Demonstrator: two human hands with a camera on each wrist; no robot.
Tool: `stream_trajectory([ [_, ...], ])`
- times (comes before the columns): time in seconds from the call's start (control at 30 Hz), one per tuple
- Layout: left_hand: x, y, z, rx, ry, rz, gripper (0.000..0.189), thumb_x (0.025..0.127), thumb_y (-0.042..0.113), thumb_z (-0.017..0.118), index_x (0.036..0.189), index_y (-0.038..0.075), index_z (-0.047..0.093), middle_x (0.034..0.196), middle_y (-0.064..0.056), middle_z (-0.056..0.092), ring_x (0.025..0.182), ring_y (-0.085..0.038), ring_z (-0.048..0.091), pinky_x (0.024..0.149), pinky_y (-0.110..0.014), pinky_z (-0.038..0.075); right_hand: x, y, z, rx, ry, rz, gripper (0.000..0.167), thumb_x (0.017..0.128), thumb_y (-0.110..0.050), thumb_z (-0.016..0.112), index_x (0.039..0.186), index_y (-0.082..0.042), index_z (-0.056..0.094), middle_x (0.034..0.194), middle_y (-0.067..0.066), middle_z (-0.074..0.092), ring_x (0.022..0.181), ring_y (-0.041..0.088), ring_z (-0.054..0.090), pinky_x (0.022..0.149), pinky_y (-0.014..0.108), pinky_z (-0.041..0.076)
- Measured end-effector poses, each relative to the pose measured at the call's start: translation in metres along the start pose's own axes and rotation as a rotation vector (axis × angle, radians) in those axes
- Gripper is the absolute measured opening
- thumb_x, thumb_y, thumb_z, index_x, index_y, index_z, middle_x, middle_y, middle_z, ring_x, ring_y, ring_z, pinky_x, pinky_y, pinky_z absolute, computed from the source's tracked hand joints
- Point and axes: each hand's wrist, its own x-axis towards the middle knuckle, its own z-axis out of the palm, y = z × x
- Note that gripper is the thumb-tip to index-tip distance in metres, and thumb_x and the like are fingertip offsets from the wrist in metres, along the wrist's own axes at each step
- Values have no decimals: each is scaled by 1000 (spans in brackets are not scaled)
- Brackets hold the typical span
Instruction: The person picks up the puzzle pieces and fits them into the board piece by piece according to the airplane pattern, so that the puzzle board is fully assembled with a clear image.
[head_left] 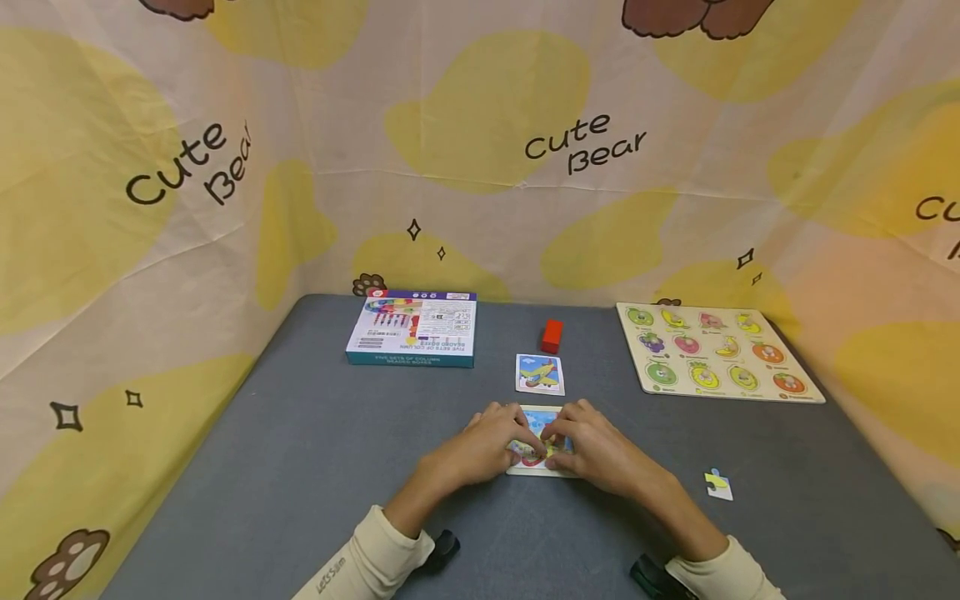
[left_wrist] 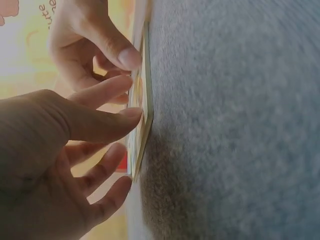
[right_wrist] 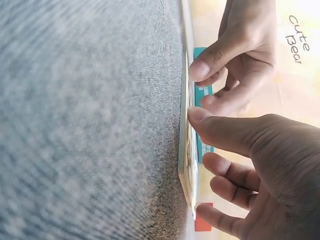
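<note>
In the head view, a small picture puzzle board (head_left: 542, 472) with a pale rim lies flat on the grey table between both hands. My left hand (head_left: 491, 442) touches its left part with thumb and index finger. From the other side, my right hand (head_left: 600, 446) rests thumb and fingertips on its right part. In the left wrist view, the left thumb and fingers (left_wrist: 131, 59) of the facing hand reach the board's surface. Whether a piece sits under the fingertips is hidden. Beyond the board lies a picture card (head_left: 540, 375) showing a yellow airplane.
A loose jigsaw piece (head_left: 718, 486) lies to the right of my right hand. Behind the card stands a red block (head_left: 551, 336). A flat game box (head_left: 416, 333) is at the back left, and a fruit picture board (head_left: 632, 333) at the back right. Printed cloth walls enclose the table.
</note>
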Motion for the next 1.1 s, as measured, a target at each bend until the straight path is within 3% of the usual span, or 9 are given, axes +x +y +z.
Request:
stream_trajectory([
  [0.2,1,3,2,21,-29,40,45,96,-5,64,118,29,83,116,7,67,95,-12,48,79,-30,35,-1,1,-1,4,-6,7,20,87,-24,88,105,-19,80,98,-5,65,91,11,47,78,33,40],
  [0.47,0,1,2,13,-26,41,43,96,-2,66,118,30,83,117,8,67,98,-12,50,80,-31,36,-9,9,-8,56,-45,24,23,96,-28,80,115,-17,78,108,-4,68,99,15,52,86,41,45],
  [0.8,-1,0,0,-23,-46,17,26,98,16,77,119,31,83,123,9,66,107,-13,50,84,-33,35,-40,31,-22,24,9,75,25,95,-26,82,117,-18,78,111,-8,67,107,14,53,93,44,50],
  [1.1,-2,0,0,-58,-47,18,27,96,17,79,119,30,83,123,10,66,107,-13,49,87,-35,36,-75,51,-41,-11,44,152,29,91,-27,85,119,-21,78,113,-12,67,108,14,53,93,44,48],
])
